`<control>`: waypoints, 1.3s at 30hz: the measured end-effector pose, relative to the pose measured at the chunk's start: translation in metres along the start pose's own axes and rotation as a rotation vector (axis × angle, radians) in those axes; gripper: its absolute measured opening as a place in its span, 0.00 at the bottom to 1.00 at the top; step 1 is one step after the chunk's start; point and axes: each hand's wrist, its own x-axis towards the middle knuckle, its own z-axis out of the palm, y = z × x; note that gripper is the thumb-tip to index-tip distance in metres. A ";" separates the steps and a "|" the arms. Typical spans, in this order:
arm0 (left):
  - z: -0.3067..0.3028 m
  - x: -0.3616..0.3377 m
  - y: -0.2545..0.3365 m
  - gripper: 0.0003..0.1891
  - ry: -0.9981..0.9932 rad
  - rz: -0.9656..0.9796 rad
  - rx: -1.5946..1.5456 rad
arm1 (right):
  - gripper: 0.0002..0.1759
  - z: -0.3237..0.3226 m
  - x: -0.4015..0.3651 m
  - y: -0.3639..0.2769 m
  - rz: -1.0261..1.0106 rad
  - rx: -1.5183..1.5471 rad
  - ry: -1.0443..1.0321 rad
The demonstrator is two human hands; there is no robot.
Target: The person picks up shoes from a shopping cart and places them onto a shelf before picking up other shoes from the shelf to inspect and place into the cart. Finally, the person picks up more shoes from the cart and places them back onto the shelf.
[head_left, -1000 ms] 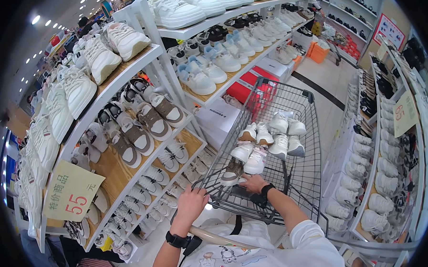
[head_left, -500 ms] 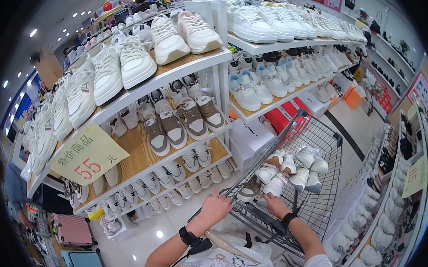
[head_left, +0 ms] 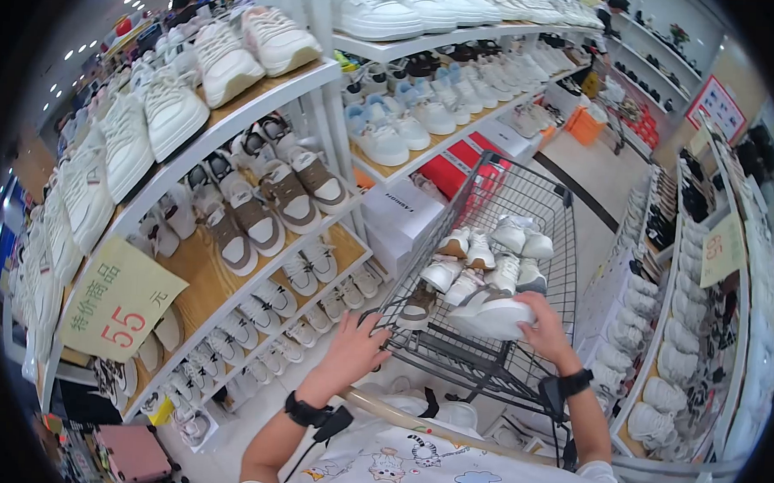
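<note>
White sneaker [head_left: 490, 315] in right hand [head_left: 545, 331], grip closed; left hand [head_left: 352, 348] touches cart [head_left: 470, 192].

One cart [head_left: 527, 196] stands at 1 o'clock. About nine shoes [head_left: 480, 250] lie in it. One more, a white shoe [head_left: 492, 315], is in the right hand [head_left: 545, 330]. With the left hand [head_left: 352, 348], that makes two hands. There are two black bands [head_left: 309, 409], one on each wrist. There are two signs: a big sign [head_left: 116, 312] at 8 o'clock and a small sign [head_left: 722, 250] at 3 o'clock. One pink case [head_left: 132, 453] sits at 7 o'clock.
</note>
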 end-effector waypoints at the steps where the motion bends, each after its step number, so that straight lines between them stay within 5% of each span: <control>1: -0.014 0.002 -0.002 0.17 -0.111 -0.021 -0.086 | 0.27 -0.015 -0.009 -0.009 0.080 0.038 0.083; 8: -0.049 0.084 0.013 0.15 -0.212 0.301 0.051 | 0.27 -0.069 -0.088 -0.021 0.419 0.472 0.653; 10: -0.013 0.120 0.019 0.13 -0.250 0.466 -0.008 | 0.26 -0.070 -0.106 -0.035 0.661 0.687 0.910; 12: 0.035 0.152 0.020 0.12 -0.437 0.541 -0.012 | 0.26 -0.060 -0.124 -0.048 0.666 0.705 0.958; 14: 0.092 0.173 0.017 0.12 -0.697 0.416 0.139 | 0.25 -0.047 -0.144 -0.046 0.661 0.956 1.089; 18: 0.272 0.170 -0.059 0.12 -0.639 0.557 0.386 | 0.25 -0.018 -0.161 -0.036 0.614 1.199 1.115; 19: 0.228 0.177 -0.020 0.15 -0.858 0.557 0.477 | 0.25 -0.011 -0.156 -0.038 0.660 1.181 1.166; 21: 0.285 0.168 -0.041 0.18 -0.911 0.599 0.573 | 0.25 -0.006 -0.147 -0.035 0.674 1.191 1.261; 24: 0.310 0.170 -0.059 0.27 -1.119 0.531 0.551 | 0.23 0.008 -0.146 -0.050 0.778 0.945 1.224; 26: 0.399 0.174 -0.117 0.32 -1.254 0.388 0.532 | 0.25 -0.009 -0.136 -0.074 0.758 0.936 1.050; 28: 0.360 0.173 -0.106 0.30 -1.213 0.693 0.535 | 0.27 -0.007 -0.136 -0.069 0.757 0.951 1.066; 29: 0.299 0.180 -0.067 0.37 -1.261 0.645 0.575 | 0.27 0.003 -0.139 -0.059 0.740 0.913 1.046; 33: 0.309 0.189 -0.075 0.40 -1.279 0.877 0.491 | 0.27 0.027 -0.142 -0.036 0.745 0.787 0.964; 39: 0.312 0.178 -0.095 0.33 -1.301 0.879 0.305 | 0.25 0.035 -0.140 -0.040 0.726 0.783 0.951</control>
